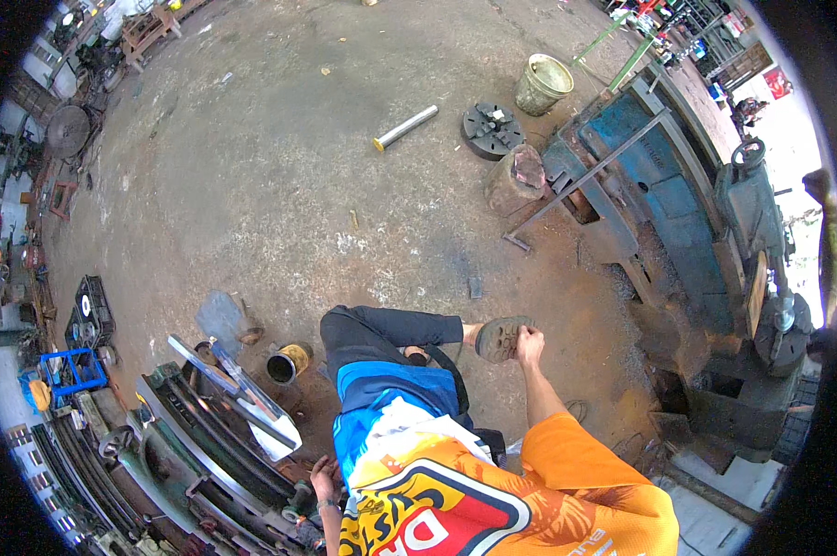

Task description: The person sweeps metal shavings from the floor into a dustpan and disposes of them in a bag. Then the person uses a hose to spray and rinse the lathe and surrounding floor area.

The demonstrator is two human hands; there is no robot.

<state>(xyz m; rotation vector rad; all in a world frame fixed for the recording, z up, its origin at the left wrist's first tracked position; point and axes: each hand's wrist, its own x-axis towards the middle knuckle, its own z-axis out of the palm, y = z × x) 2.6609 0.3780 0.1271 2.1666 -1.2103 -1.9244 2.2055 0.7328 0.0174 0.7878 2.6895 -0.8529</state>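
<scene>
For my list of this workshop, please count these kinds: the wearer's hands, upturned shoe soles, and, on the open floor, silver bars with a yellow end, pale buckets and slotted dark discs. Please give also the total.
Left hand and right hand: 2
Upturned shoe sole: 1
Silver bar: 1
Pale bucket: 1
Slotted dark disc: 1
Total: 6

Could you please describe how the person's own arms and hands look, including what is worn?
The right hand wears no glove, and its forearm is uncovered below a wide, short orange sleeve. The left hand is also ungloved, with a dark band around the wrist. The left sleeve cannot be made out.
</scene>
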